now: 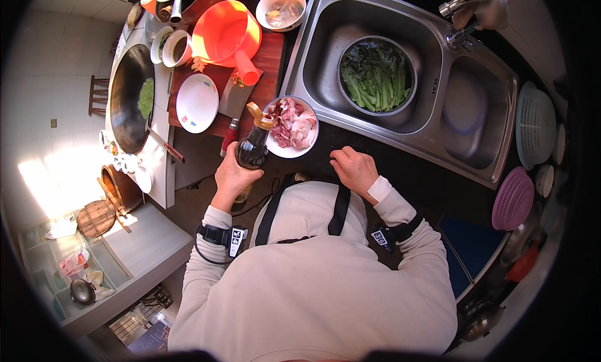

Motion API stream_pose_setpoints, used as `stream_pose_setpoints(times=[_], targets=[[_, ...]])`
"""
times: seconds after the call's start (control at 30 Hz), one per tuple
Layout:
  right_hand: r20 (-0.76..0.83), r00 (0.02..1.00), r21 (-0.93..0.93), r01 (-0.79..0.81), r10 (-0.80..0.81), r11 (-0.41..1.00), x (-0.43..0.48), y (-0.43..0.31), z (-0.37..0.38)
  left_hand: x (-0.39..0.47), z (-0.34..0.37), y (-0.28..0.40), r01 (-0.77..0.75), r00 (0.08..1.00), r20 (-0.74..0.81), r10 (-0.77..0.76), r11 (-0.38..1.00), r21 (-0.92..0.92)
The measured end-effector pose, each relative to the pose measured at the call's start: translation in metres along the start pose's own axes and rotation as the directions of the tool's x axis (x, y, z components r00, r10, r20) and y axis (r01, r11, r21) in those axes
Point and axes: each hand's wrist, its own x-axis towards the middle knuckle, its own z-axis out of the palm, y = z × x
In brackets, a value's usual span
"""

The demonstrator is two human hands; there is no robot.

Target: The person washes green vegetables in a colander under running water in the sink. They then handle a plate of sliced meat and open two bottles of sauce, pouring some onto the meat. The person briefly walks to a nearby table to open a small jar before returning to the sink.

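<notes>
My left hand (230,176) grips a bottle of dark sauce (252,151) around its body. Its yellow-brown flip cap (259,115) is raised, and the neck tilts over the left rim of a white bowl (291,151). Pieces of raw meat (296,125) fill that bowl, with a dark wet patch at their upper left. To the right of the bowl, my right hand (354,169) is above the dark counter (399,165), fingers curled with nothing visible in them. Left of the bottle lies the red handle (230,139) of a cleaver, its blade (239,95) on the wooden cutting board (270,52).
A white plate (197,104) and an orange-red dipper (225,33) are on the board. The steel sink (324,43) holds a pot of leafy greens (375,75). A wok (129,113) stands at left; plastic colanders (513,197) are at right. Soup fills a bowl (281,10) behind.
</notes>
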Motion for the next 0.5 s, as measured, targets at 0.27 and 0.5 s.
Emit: stream_pose_setpoints(times=[0.27, 0.5], targets=[[-0.020, 1.000, 0.015, 0.011, -0.011, 1.000, 0.003, -0.007, -0.002, -0.008, 0.009, -0.016, -0.040, 0.999, -0.029, 0.036, 0.993, -0.115], [-0.074, 0.997, 0.014, 0.006, -0.005, 1.000, 0.014, -0.031, -0.009, -0.020, 0.020, -0.038, -0.124, 0.992, -0.058, 0.113, 0.961, -0.247]])
